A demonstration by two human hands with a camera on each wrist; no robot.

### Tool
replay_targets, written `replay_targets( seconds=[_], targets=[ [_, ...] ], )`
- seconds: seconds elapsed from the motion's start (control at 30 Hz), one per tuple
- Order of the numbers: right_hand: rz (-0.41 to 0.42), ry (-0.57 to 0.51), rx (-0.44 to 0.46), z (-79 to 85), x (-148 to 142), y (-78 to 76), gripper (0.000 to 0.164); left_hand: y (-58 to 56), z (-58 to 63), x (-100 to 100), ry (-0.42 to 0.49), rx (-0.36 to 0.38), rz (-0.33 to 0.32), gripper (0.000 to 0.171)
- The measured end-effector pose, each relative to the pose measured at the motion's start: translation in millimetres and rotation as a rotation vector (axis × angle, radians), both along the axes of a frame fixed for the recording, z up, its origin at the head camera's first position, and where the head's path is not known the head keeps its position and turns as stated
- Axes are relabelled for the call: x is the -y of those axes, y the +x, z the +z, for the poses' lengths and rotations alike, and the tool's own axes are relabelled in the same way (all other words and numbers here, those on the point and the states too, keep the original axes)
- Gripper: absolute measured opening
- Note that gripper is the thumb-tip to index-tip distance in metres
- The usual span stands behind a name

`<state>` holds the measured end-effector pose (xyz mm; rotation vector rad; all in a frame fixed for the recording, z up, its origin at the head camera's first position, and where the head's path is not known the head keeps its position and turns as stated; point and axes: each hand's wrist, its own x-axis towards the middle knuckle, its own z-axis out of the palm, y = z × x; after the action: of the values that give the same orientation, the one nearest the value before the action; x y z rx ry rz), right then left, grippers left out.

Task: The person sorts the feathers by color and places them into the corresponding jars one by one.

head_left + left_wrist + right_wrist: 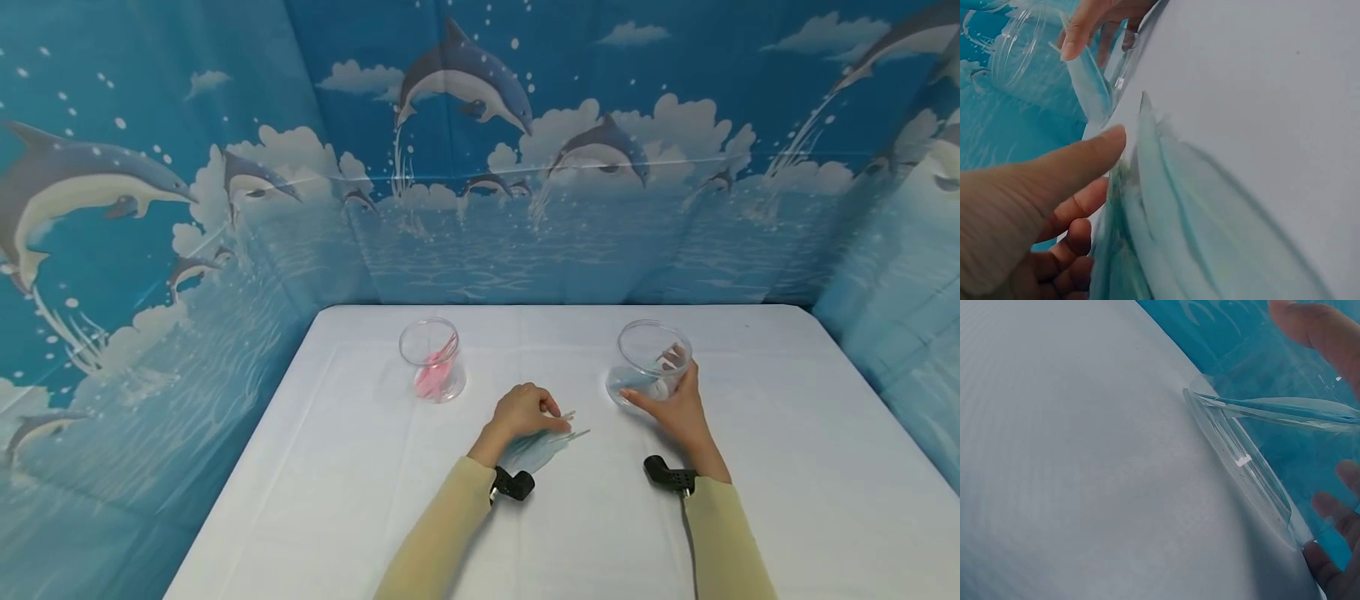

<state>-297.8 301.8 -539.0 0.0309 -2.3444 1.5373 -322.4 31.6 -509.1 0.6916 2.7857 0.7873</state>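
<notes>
My right hand (678, 408) grips a clear plastic jar (651, 323) on the right side of the table, thumb on the near side and fingers around the far side. A pale blue leaf-shaped piece (1291, 412) stands inside it, its tip down at the jar's base. My left hand (525, 412) is low over a small pile of similar pale blue-green translucent pieces (534, 450) with thin stems. In the left wrist view, thumb and bent fingers lie at the edge of the pile (1179, 212); I cannot tell if they pinch a piece.
A second clear jar (450, 387), holding pink pieces (433, 377), stands at the back left. A white cloth (337, 500) covers the table. A blue curtain (480, 242) printed with dolphins hangs behind it and along the sides. Black wrist cameras (513, 483) sit at both cuffs.
</notes>
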Motion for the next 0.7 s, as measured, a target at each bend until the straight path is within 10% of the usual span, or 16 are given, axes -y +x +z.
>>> replay_targets(
  seconds=[0.33, 0.7],
  targets=[
    [-0.002, 0.008, 0.008, -1.0, -0.3, -2.0, 0.116, 4.3, 4.5, -3.3, -0.003, -0.008, 0.022, 0.018],
    [0.002, 0.005, 0.018, 0.1, -0.8, 0.8, 0.115, 1.5, 7.5, 0.3, 0.259, 0.055, 0.081, 0.020]
  ],
)
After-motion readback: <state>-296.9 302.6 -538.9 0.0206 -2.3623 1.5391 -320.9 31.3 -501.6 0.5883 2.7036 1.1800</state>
